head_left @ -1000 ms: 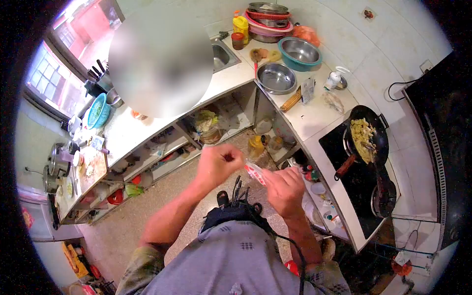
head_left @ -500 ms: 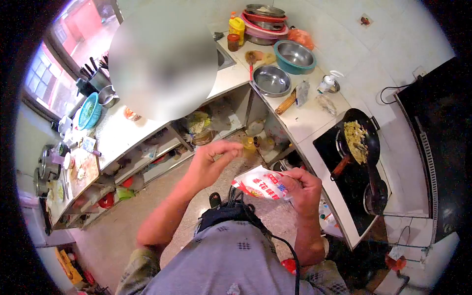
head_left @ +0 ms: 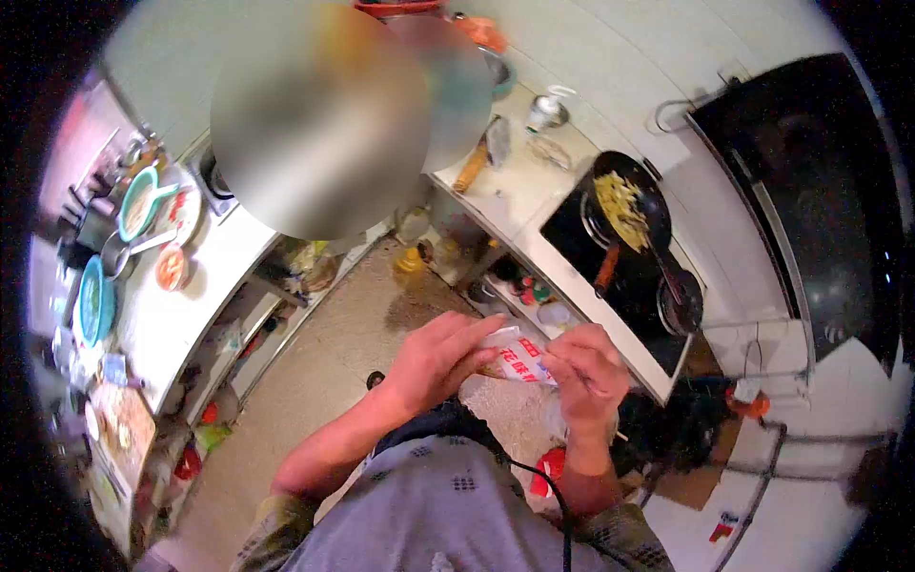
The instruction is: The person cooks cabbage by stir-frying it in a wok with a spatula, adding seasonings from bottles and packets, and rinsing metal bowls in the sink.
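Note:
A small white and red seasoning packet (head_left: 519, 360) with printed characters is stretched between my two hands, above the floor in front of my body. My left hand (head_left: 440, 357) grips its left end, the fingers closed over the top edge. At the other end, my right hand (head_left: 586, 374) pinches the packet between thumb and fingers. The packet's contents are hidden. To the right, a black wok (head_left: 651, 205) with chopped yellow food (head_left: 621, 205) in it stands on the black cooktop (head_left: 620, 276).
A corn cob (head_left: 470, 170) and a white pump bottle (head_left: 545, 112) are on the counter behind the cooktop. Along the left counter are a blue basket (head_left: 98, 300), an orange bowl (head_left: 172, 270) and a cutting board (head_left: 127, 419). A yellow-capped bottle (head_left: 412, 259) stands low in the corner.
My left hand has moved from beside the packet onto its left end. The view has turned toward the right, so the wok and counter appear farther left.

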`<state>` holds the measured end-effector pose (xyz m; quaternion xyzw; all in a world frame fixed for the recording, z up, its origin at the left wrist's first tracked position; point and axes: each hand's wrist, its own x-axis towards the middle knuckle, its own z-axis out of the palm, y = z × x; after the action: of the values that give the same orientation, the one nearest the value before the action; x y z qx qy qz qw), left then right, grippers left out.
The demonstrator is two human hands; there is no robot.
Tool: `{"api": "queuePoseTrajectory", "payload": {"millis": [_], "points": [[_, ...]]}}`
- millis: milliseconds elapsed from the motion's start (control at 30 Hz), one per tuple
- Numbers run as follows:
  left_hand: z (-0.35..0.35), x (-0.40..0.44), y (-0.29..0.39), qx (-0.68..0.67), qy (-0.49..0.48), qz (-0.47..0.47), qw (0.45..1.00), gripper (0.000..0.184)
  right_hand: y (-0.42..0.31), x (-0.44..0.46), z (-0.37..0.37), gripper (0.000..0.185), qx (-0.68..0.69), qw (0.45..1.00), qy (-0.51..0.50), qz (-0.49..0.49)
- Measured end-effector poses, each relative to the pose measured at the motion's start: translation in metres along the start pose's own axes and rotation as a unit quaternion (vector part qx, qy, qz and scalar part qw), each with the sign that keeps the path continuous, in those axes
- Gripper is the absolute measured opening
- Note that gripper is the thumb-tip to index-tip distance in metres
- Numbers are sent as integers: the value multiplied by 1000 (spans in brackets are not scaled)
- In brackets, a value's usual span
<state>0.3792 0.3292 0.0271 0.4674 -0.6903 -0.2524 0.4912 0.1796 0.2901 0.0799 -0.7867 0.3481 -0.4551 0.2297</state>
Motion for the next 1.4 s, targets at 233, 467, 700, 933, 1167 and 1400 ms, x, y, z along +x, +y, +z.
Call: {"api": "queuePoseTrajectory", "payload": {"millis": [233,467,700,933,1167,1400], "points": [[44,26,-6,-46,-52,108,992,38,8,-23,-35,20,-50,997,54,16],[129,71,0,-145,-66,13,987,29,68,-47,-58,56,412,854,147,282],[216,123,-18,-129,-4,-106,986,50,189,-7,-186,26,-23,905,145,399],[204,37,-155,-78,199,-382,899,32,323,74,-260,28,-221,914,15,339],[165,-32,-177,-38,306,-455,835,31,390,111,-260,33,-209,918,-29,337],[167,-16,-185,-21,272,-488,829,28,400,133,-245,31,-221,907,-11,357]]}}
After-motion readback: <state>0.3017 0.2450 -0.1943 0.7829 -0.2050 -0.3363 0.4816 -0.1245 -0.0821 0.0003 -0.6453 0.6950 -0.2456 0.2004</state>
